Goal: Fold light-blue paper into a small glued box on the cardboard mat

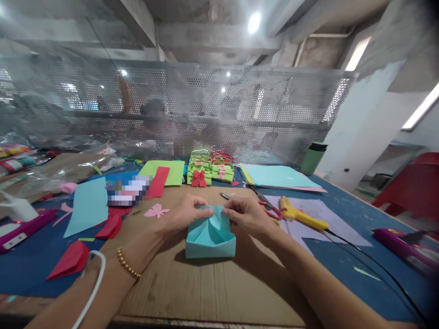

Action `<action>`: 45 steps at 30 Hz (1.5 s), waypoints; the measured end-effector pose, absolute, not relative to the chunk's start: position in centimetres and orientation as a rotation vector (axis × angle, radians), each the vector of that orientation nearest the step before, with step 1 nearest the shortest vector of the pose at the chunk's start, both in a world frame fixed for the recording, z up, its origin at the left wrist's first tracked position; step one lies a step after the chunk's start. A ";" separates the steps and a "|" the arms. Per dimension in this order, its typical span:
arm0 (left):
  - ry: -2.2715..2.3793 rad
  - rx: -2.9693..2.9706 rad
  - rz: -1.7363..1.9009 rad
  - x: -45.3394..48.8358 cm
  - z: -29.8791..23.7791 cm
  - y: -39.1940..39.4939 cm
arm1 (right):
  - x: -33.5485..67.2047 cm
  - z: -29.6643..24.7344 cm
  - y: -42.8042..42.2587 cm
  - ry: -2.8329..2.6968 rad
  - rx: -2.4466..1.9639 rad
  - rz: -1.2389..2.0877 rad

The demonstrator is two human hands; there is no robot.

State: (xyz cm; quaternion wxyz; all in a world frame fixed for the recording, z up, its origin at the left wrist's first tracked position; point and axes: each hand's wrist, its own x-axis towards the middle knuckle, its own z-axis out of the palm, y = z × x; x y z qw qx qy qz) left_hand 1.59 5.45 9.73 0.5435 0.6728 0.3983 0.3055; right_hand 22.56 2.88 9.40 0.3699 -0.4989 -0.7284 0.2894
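Observation:
A light-blue folded paper box (210, 249) stands on the brown cardboard sheet (206, 292) in front of me. Its near wall is upright, and the far side is still a loose flap between my hands. My left hand (187, 212) pinches the flap's far left edge between thumb and fingers. On the far right edge, my right hand (245, 212) grips the same flap with thumb and fingertips. A pink paper butterfly (156, 210) lies left of my left hand. Red-handled scissors (269, 205) lie just beyond my right hand.
A yellow glue gun (302, 214) with a black cord rests on lilac paper at right. Small green paper baskets (199, 171) stand at the back, beside stacked coloured sheets (281, 176). Red paper pieces (70, 260) and a light-blue sheet (88, 203) lie left. A green bottle (313, 159) stands back right.

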 end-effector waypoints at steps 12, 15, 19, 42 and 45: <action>0.864 1.282 0.812 1.7 8.2 6.8 | 22.4 8.6 3.3 -1.737 -1.231 0.656; 0.961 1.384 0.871 1.8 8.5 6.5 | 22.5 8.4 3.5 -1.707 -1.211 0.787; 1.047 1.539 0.885 1.7 8.9 6.3 | 22.6 8.3 3.6 -1.698 -1.187 0.897; 0.839 1.188 1.022 2.6 8.8 6.3 | 22.4 8.6 3.7 -1.515 -1.149 0.861; 0.815 1.197 1.013 2.6 8.8 6.5 | 22.6 8.8 3.5 -1.505 -1.178 0.794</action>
